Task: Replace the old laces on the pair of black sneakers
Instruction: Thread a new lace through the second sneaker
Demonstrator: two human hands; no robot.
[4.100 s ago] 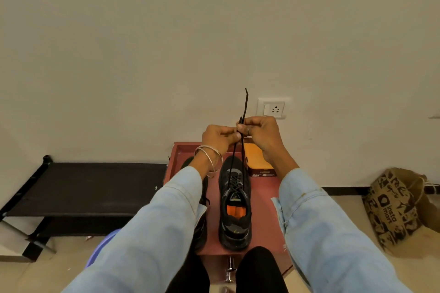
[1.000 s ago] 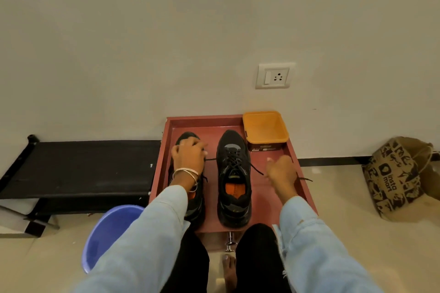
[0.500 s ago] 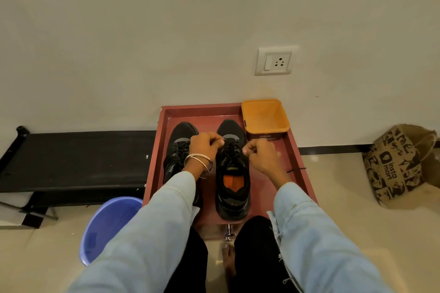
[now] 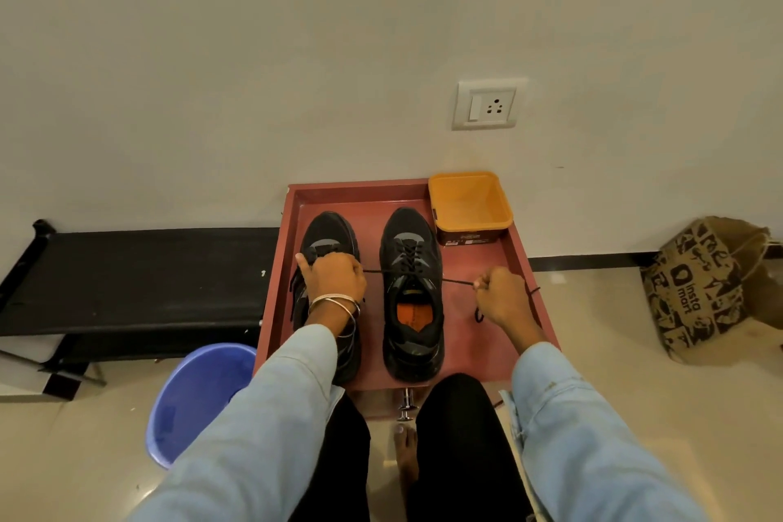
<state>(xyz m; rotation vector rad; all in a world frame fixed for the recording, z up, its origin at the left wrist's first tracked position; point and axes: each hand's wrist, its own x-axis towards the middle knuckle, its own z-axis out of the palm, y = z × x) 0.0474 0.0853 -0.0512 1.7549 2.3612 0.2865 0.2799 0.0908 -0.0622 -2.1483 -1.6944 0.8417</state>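
- The left hand and its sleeve cover the middle and heel of the left sneaker, so its lacing cannot be seen.
- The lace runs into both fists; its ends inside the left hand and the right hand are hidden.
- The blue tub is partly hidden behind the left sleeve.
- The tray has its near edge covered by the knees.
- The small label on the orange box is too small to read.
- The black bench is cut off at the left edge, and the paper bag at the right edge.
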